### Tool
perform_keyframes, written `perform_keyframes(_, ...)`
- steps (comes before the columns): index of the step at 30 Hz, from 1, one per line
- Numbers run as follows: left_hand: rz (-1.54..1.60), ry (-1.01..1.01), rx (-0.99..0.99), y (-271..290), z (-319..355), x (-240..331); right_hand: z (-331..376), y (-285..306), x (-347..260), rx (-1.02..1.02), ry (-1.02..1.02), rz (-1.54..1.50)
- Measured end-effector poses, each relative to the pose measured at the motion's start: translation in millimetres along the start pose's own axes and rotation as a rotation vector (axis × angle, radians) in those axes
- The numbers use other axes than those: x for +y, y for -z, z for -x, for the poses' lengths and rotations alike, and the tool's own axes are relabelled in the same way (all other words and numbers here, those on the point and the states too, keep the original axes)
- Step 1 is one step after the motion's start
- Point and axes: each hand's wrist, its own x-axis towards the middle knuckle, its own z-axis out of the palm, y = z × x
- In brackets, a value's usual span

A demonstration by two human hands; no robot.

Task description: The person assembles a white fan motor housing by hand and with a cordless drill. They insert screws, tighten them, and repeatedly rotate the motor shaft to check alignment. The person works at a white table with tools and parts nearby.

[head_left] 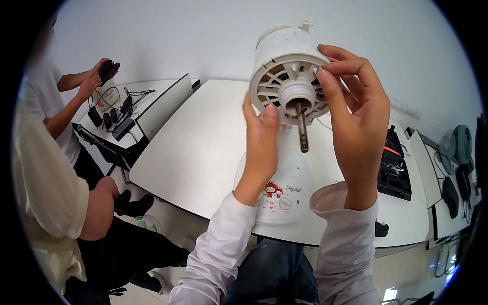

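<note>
A white fan motor housing (pixel 284 43) is raised above the table, its slotted round front turned toward me. From the white collar at its centre sticks out a threaded metal shaft (pixel 303 133). My left hand (pixel 262 145) grips the housing at its lower left edge, thumb in front. At the upper right rim, my right hand (pixel 358 96) pinches the housing between thumb and fingers. Beneath, a white fan base (pixel 292 175) with red cartoon figures rests on the table, partly hidden by my left wrist. Whether the housing is joined to the base I cannot tell.
On the white table (pixel 188 147), an open black tool case (pixel 394 173) lies at the right. A person (pixel 71 101) at the left holds a dark object near a desk with tangled cables (pixel 119 109). Another person's arm (pixel 96 208) is close on my left. A green fan (pixel 461 144) stands far right.
</note>
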Motion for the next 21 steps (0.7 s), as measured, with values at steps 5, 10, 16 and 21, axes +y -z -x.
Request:
perform_keyframes(5,-0.126,-0.223,0.023,0,-8,8,1,0,-1,0.009,0.012,0.033)
perform_keyframes(10,-0.384,-0.7,0.024,-5,-16,1,2,1,-2,-0.014,0.009,0.048)
perform_keyframes(16,-0.591,-0.884,0.139,-11,-20,18,5,5,-10,-0.072,-0.06,0.051)
perform_keyframes(21,-0.59,-0.971,0.212,5,-14,14,3,7,-5,-0.067,-0.041,0.045)
